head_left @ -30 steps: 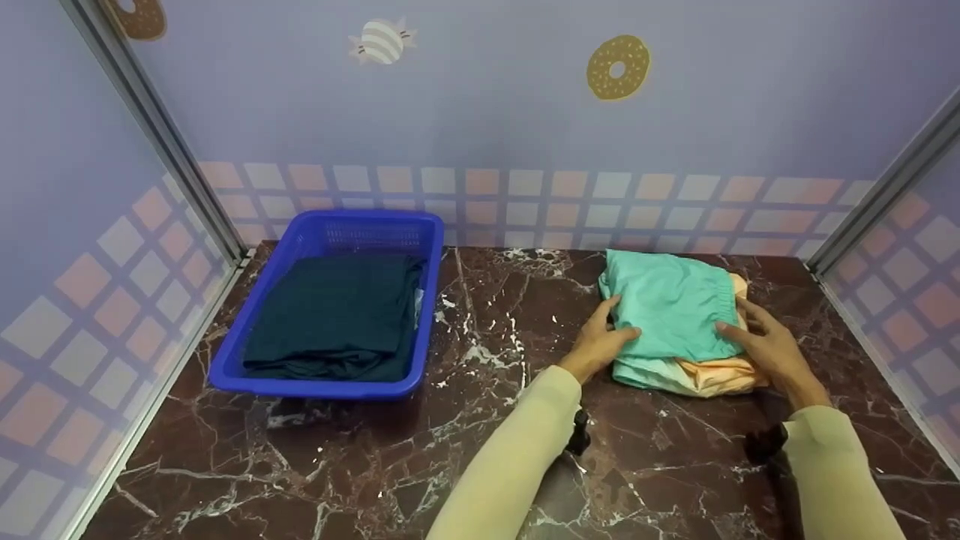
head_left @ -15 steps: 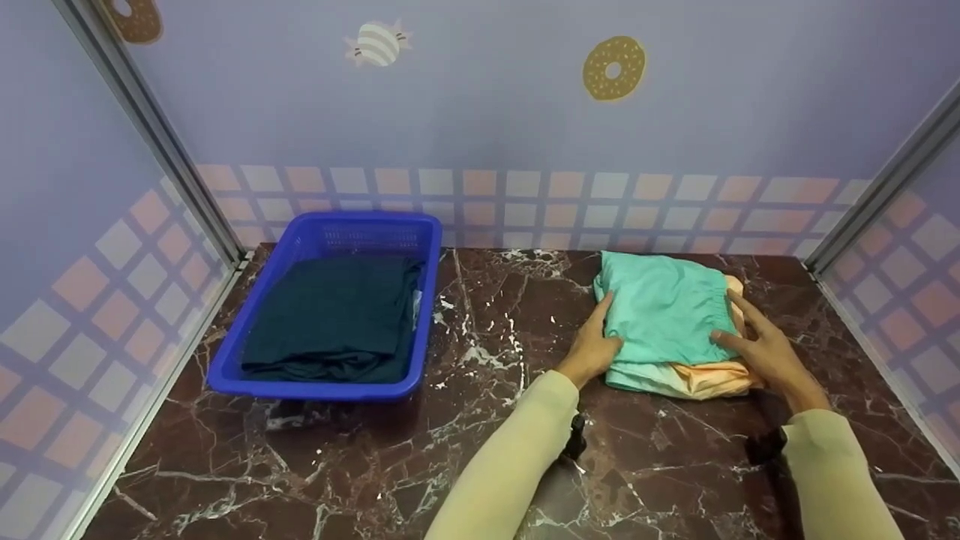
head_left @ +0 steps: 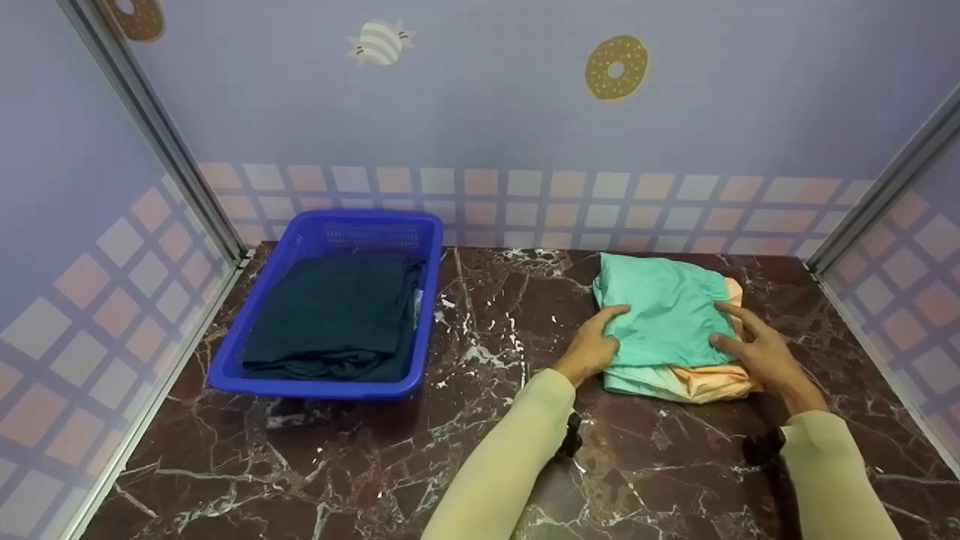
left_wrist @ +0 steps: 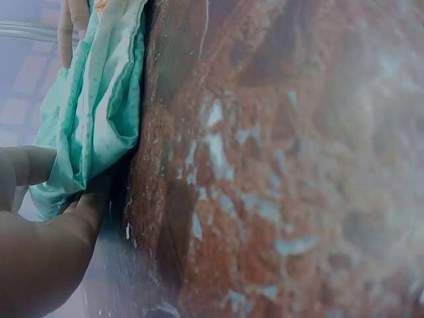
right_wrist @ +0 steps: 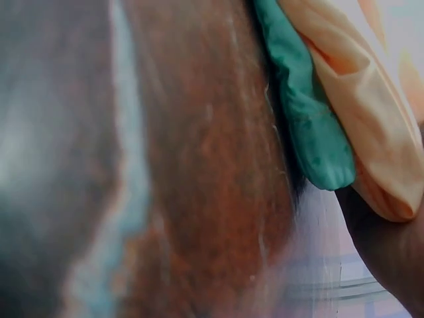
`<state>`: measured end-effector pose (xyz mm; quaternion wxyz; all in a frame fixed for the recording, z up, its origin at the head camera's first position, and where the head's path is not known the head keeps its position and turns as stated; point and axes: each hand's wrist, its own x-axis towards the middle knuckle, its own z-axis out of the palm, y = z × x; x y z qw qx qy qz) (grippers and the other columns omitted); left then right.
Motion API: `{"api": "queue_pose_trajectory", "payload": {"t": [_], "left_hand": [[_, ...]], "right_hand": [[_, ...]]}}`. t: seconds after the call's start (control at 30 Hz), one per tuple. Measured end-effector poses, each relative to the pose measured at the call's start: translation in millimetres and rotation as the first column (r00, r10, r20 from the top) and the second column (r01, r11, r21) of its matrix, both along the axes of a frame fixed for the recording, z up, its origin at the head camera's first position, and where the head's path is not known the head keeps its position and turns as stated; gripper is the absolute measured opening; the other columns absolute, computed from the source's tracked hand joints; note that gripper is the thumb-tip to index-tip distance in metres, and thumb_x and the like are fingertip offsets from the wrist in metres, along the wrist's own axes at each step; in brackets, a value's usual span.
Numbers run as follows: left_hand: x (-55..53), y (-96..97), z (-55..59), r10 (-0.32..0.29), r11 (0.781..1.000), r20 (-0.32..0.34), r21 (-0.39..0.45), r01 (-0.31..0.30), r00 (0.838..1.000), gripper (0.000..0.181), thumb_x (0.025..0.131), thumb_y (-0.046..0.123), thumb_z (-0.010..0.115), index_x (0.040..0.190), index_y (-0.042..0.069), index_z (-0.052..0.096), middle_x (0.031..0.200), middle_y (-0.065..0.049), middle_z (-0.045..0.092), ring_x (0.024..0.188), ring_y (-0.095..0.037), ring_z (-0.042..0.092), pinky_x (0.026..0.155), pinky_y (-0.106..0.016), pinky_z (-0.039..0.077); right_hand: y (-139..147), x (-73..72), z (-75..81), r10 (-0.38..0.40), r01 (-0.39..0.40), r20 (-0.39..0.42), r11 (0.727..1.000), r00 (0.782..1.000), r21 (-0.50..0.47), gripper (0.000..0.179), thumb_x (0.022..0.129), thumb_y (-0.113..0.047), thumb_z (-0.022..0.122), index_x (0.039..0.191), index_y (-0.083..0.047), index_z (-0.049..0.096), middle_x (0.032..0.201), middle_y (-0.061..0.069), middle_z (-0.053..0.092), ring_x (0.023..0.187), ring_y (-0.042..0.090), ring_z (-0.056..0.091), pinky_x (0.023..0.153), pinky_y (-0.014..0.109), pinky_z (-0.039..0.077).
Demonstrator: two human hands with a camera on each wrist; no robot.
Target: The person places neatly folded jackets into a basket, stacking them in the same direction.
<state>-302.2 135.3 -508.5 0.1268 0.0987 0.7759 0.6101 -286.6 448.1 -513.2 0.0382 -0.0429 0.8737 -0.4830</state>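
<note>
A folded turquoise garment [head_left: 664, 315] with peach-orange layers lies on the right side of the table, a gathered edge on its right. My left hand [head_left: 592, 345] grips its left edge. In the left wrist view, the thumb [left_wrist: 30, 164] is on one face of the fold and the fingers [left_wrist: 89, 205] pass under the other. My right hand [head_left: 769, 356] holds the opposite edge, thumb and forefinger on top. The right wrist view shows peach cloth [right_wrist: 371, 112] over a turquoise fold [right_wrist: 318, 139], with part of the right hand [right_wrist: 381, 238] behind them.
A blue plastic basket [head_left: 322, 388] stands at the left, holding a folded dark teal cloth [head_left: 330, 315]. Brown marbled tabletop [head_left: 487, 330] lies between basket and garment. Patterned panels [head_left: 480, 112] enclose the back and both sides.
The garment has shifted slightly left and nearer. My left fingertips have come onto the top of its left edge, and my right forefinger has moved onto its top. The basket stays put.
</note>
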Motion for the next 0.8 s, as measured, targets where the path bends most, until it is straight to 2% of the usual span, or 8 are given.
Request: {"api": "queue_pose_trajectory", "payload": {"t": [0.1, 0.13, 0.2, 0.23, 0.33, 0.43, 0.6, 0.8], "left_hand": [[1.1, -1.3, 0.5, -0.003, 1.0, 0.005, -0.003, 0.003, 1.0, 0.064, 0.096, -0.011, 0.051, 0.144, 0.03, 0.065, 0.151, -0.001, 0.056, 0.086, -0.014, 0.052, 0.072, -0.03, 0.041], [1.3, -1.8, 0.5, -0.004, 1.0, 0.011, 0.0, 0.004, 1.0, 0.063, 0.096, -0.01, 0.052, 0.144, 0.029, 0.066, 0.148, -0.002, 0.057, 0.08, -0.015, 0.049, 0.069, -0.03, 0.04], [1.8, -2.7, 0.0, -0.003, 1.0, 0.019, -0.012, 0.003, 1.0, 0.062, 0.097, -0.008, 0.052, 0.146, 0.028, 0.065, 0.149, -0.003, 0.057, 0.081, -0.014, 0.048, 0.072, -0.031, 0.039], [2.0, -3.3, -0.2, -0.001, 1.0, 0.023, -0.02, 0.001, 1.0, 0.061, 0.097, -0.006, 0.053, 0.147, 0.027, 0.064, 0.15, -0.003, 0.057, 0.085, -0.015, 0.05, 0.075, -0.031, 0.04], [2.3, -5.0, -1.5, 0.009, 0.999, 0.034, -0.04, -0.008, 0.999, 0.063, 0.096, -0.001, 0.056, 0.153, 0.025, 0.059, 0.156, -0.006, 0.053, 0.116, -0.016, 0.055, 0.088, -0.034, 0.041], [1.9, -6.6, -2.9, 0.016, 0.999, 0.04, -0.046, -0.014, 0.999, 0.066, 0.095, 0.002, 0.059, 0.158, 0.025, 0.054, 0.16, -0.008, 0.049, 0.134, -0.02, 0.051, 0.095, -0.035, 0.04], [1.4, -9.0, -4.1, 0.032, 0.999, 0.039, -0.045, -0.03, 0.999, 0.067, 0.095, 0.01, 0.061, 0.16, 0.026, 0.052, 0.162, -0.008, 0.048, 0.141, -0.022, 0.048, 0.103, -0.035, 0.041], [2.3, -13.2, -6.7, 0.106, 0.994, 0.031, 0.02, -0.107, 0.994, 0.038, 0.107, 0.03, 0.061, 0.143, 0.021, 0.068, 0.146, -0.005, 0.062, 0.137, -0.027, 0.055, 0.112, -0.043, 0.044]], "right_hand": [[-1, 1.0, 0.4, -0.003, 0.003, -0.011, 1.0, 1.0, 0.018, 0.079, 0.105, -0.029, 0.071, 0.169, -0.012, 0.028, 0.174, 0.026, 0.001, 0.156, 0.054, 0.005, 0.116, 0.076, 0.02], [-1, 1.4, 0.6, -0.002, 0.002, -0.011, 1.0, 1.0, 0.017, 0.08, 0.104, -0.028, 0.071, 0.169, -0.012, 0.028, 0.174, 0.026, 0.001, 0.156, 0.054, 0.005, 0.116, 0.075, 0.021], [-2, 1.9, 0.8, 0.002, -0.002, -0.017, 1.0, 1.0, 0.025, 0.081, 0.104, -0.027, 0.072, 0.169, -0.012, 0.027, 0.174, 0.027, 0.001, 0.156, 0.053, 0.007, 0.115, 0.069, 0.03], [-2, 2.1, 0.9, 0.006, -0.006, -0.017, 1.0, 1.0, 0.019, 0.081, 0.104, -0.027, 0.072, 0.17, -0.012, 0.026, 0.174, 0.027, 0.001, 0.156, 0.053, 0.007, 0.115, 0.068, 0.031], [-3, 3.0, 1.5, 0.014, -0.014, -0.021, 1.0, 1.0, 0.008, 0.084, 0.103, -0.026, 0.074, 0.17, -0.012, 0.025, 0.173, 0.028, 0.0, 0.156, 0.053, 0.006, 0.114, 0.068, 0.032], [-4, 4.0, 2.4, 0.02, -0.02, -0.029, 1.0, 0.999, 0.0, 0.086, 0.102, -0.026, 0.075, 0.17, -0.013, 0.025, 0.174, 0.028, 0.001, 0.155, 0.056, 0.006, 0.113, 0.075, 0.026], [-5, 5.4, 2.9, 0.03, -0.03, -0.047, 1.0, 0.998, -0.005, 0.087, 0.102, -0.025, 0.075, 0.171, -0.015, 0.023, 0.174, 0.026, 0.003, 0.154, 0.059, 0.008, 0.111, 0.077, 0.028], [-7, 6.8, 3.0, 0.036, -0.036, -0.044, 0.999, 0.998, 0.002, 0.086, 0.102, -0.026, 0.075, 0.171, -0.019, 0.024, 0.174, 0.027, 0.004, 0.151, 0.063, 0.012, 0.107, 0.075, 0.034]]}}
